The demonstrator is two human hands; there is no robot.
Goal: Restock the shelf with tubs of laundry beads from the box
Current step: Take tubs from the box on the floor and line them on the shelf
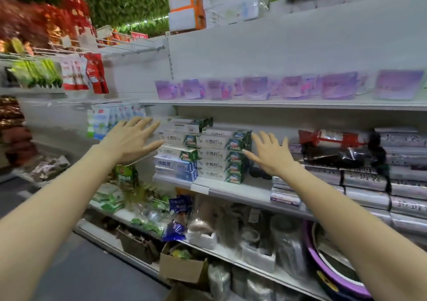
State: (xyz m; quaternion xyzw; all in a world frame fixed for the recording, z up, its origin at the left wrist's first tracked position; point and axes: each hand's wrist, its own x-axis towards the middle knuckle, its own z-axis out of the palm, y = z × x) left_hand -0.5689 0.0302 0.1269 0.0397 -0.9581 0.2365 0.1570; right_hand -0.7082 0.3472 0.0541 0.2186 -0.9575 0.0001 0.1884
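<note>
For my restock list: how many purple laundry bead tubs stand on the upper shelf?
7 purple tubs in a front row on the upper shelf: three at left above the toothpaste boxes, two in the middle, two at right. The picture is blurred; more may stand behind.

Toothpaste cartons [221, 155] dead centre, glossy printed card; above them the tubs [254, 88], smooth purple plastic, blurred but faintly shiny; the shelf [231, 103] under those tubs looks like matt grey-white painted metal; right of the cartons, bag rolls [365, 178] in slick, crinkled film; below the cartons, the box [182, 268], matt brown cardboard; lower right, a basin [309, 248], glossy purple plastic; upper left, thin bare-metal wire hooks [129, 49].
</note>
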